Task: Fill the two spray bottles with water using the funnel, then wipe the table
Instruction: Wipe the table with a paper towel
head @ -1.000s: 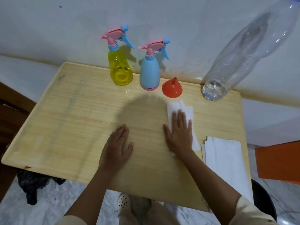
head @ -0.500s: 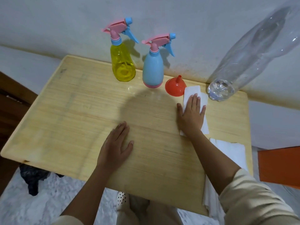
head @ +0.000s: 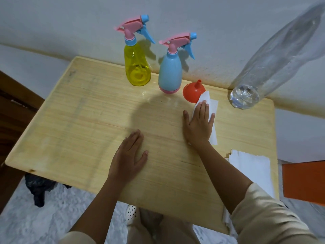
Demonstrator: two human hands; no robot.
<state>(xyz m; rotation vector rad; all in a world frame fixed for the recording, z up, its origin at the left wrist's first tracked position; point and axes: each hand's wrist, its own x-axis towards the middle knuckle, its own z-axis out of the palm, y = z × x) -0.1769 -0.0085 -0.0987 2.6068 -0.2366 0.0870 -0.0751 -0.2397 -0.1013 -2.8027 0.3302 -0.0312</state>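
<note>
While the right hand (head: 198, 125) presses flat, fingers spread, on a folded white tissue (head: 212, 110), long axis toward 12 o'clock, far corner touching the orange funnel (head: 191, 90), left hand (head: 129, 159) open, empty on the table (head: 79, 120).

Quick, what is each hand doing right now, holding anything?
Left hand: open, flat on the table, holding nothing.
Right hand: open, pressed flat on a white paper towel beside the funnel.

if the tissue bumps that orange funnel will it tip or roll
The funnel sits wide mouth down, spout up, so it probably slides rather than tips. It looks like thin plastic, likely light, so the tissue could shove it easily.
</note>
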